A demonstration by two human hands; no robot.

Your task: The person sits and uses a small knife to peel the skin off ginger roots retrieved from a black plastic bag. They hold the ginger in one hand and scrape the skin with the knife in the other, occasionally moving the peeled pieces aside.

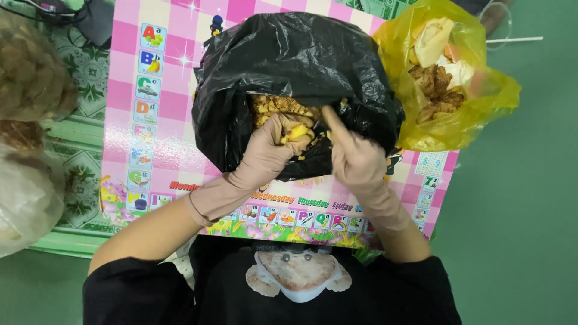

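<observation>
Counter: low surface covered by a pink checked mat with a border of coloured picture tiles; it fills the centre of the head view and carries both bags.

Black plastic bag: largest item on the counter, at centre, its mouth open toward 6 o'clock. Yellow-brown fruit pieces show inside the opening.

Yellow plastic bag: at 2 o'clock from the black bag, touching its right side, mouth open. It holds brown scraps and pale peel-like pieces.

Clear sacks: at 9 o'clock, off the counter's edge, stacked one above the other, with brownish contents that cannot be made out.

Green patterned mat: lies under the counter at 9 to 10 o'clock.

Left hand: in a beige glove reaching up the forearm, at the mouth of the black bag. Its grip is clamped on a yellow fruit piece, fingers curled round it.

Right hand: same kind of glove, just beside the left hand at 3 o'clock of it. One finger is stretched toward the fruit piece and the bag opening; whether the remaining fingers are together on anything cannot be told.
</observation>
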